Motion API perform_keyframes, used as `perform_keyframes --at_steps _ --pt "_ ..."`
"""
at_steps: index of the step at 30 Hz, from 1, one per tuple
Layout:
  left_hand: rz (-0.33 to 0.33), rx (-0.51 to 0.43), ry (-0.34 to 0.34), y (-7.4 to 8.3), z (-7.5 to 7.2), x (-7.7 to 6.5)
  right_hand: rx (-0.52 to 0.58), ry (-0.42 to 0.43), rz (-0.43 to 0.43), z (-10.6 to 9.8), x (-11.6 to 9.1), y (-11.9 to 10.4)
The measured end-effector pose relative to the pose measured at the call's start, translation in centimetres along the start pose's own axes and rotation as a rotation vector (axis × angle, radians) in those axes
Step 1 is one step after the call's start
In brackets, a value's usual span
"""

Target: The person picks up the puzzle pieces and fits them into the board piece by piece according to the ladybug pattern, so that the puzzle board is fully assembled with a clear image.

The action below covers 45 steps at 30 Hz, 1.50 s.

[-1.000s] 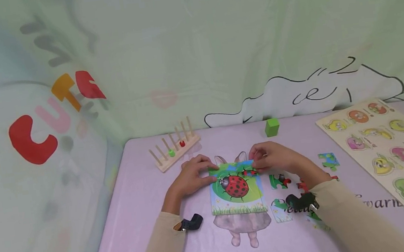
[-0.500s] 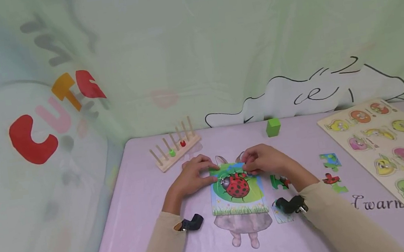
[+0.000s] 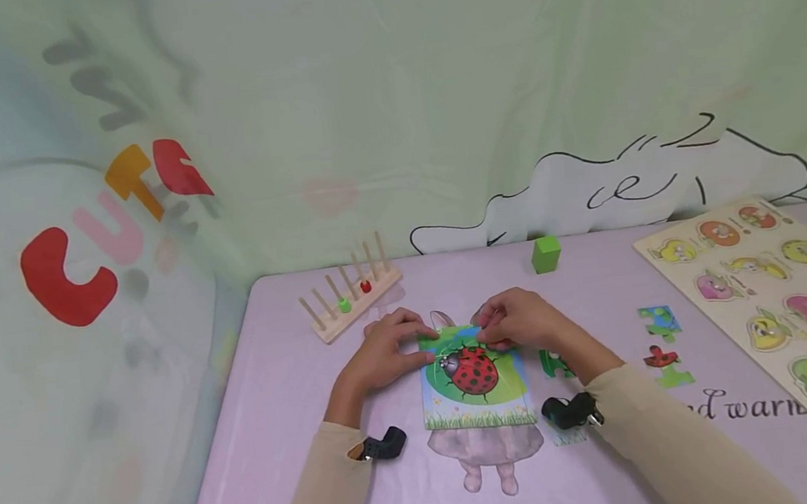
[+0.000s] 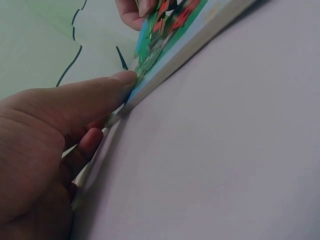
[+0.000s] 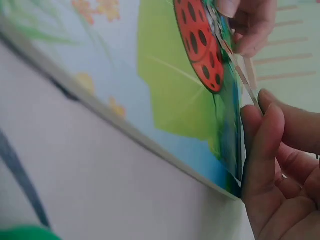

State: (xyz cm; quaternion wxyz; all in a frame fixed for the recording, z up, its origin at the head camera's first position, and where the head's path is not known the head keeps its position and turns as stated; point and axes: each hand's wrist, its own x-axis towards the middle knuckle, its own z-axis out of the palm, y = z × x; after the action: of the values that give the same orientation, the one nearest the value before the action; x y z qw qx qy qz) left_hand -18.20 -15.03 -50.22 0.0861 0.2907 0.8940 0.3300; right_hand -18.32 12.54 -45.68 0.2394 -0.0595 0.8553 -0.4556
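A square ladybug puzzle board (image 3: 474, 382) lies on the table in the head view. My left hand (image 3: 384, 351) grips its upper left side, the thumb (image 4: 112, 87) on the top face and the fingers at the edge. Over the board's upper edge, my right hand (image 3: 520, 322) pinches a thin puzzle piece (image 5: 244, 82) between thumb and fingertips. Seen edge-on in the right wrist view, the piece is tilted close over the picture. Its face shows green and red in the left wrist view. The right fingers partly hide the board's upper right corner.
Loose puzzle pieces lie right of the board: a blue one (image 3: 660, 321), a red and green one (image 3: 663, 358) and others partly under the right arm. Behind stand a wooden peg rack (image 3: 357, 306) and a green block (image 3: 545, 255). A fruit board (image 3: 780, 298) lies far right.
My right hand has moved left along the board's upper edge with the puzzle piece, uncovering loose pieces on the right. My left hand has stayed in place on the board.
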Motion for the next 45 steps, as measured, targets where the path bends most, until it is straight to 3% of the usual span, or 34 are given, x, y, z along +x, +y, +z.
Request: perform_keyframes --at_steps 7,16,19,25,30,35,39,45 --pt "0.001 0.009 0.002 0.0 0.0 0.0 -0.12 0.067 0.011 0.8 0.3 -0.7" --pt "-0.008 0.015 0.005 0.1 0.0 0.3 -0.147 0.123 0.053 1.0 0.5 -1.0" --pt "-0.064 0.019 0.038 0.5 0.4 0.6 -0.169 0.157 0.059 1.1 0.5 -1.0" --pt "-0.252 0.047 0.149 2.2 1.8 1.3 -0.231 0.205 0.052 1.4 0.4 -1.2" --pt "-0.304 0.056 0.206 2.9 2.3 1.4 -0.235 0.196 0.072 1.3 0.4 -1.1" --pt "-0.308 0.041 0.205 2.9 2.4 1.6 -0.259 0.172 -0.012 0.2 0.4 -0.6" --pt "-0.294 0.038 0.201 3.0 2.4 1.6 -0.286 0.092 -0.076 -0.9 0.8 -0.2" --pt "-0.171 0.059 0.135 2.6 2.1 1.3 -0.299 0.0 -0.089 -1.0 1.5 0.5"
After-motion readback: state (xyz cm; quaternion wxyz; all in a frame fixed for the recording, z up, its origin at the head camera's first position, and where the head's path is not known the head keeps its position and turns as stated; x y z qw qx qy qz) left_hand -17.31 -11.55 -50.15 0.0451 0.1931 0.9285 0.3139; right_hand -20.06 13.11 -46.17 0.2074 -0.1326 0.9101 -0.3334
